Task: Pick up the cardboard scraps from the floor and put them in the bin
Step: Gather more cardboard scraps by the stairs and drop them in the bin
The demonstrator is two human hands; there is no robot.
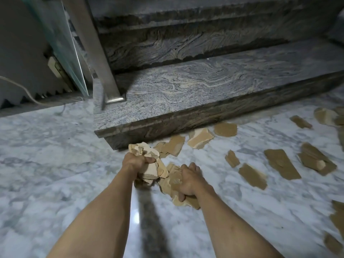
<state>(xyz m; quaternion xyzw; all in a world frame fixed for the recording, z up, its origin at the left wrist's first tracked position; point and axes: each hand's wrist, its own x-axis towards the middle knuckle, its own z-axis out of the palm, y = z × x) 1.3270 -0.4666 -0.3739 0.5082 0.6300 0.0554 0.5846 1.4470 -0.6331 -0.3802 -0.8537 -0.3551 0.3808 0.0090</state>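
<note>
Spreading across most of your view is a white marble floor [55,164] with grey veining, glossy enough to catch a bright reflection between your forearms. Beyond it, on the far side, rise grey granite stairs [195,84] with swirling grain; the lowest step juts toward you, its near left corner close to your hands. At the far left a metal railing post [93,49] stands on that step, with a glass panel [61,40] leaning beside it and a pale cord [22,88] trailing along the wall base.

Brown cardboard scraps [281,164] lie scattered on the floor to your right, from just below the step's front edge out toward the right edge of view; a few more sit near the right border, blurred. Some lie flat with torn pale edges, others overlap.

Your left hand [135,162] is closed in a fist around a crumpled bundle of scraps [149,157], pale and creased, which sticks out past the far side and below the near side of your grip. Your right hand [191,181] sits just beside it, fingers curled down over a flatter bunch of brown pieces [176,187], the thumb tucked under their near edge. The two bunches touch between your hands, above the floor near the step's corner.
</note>
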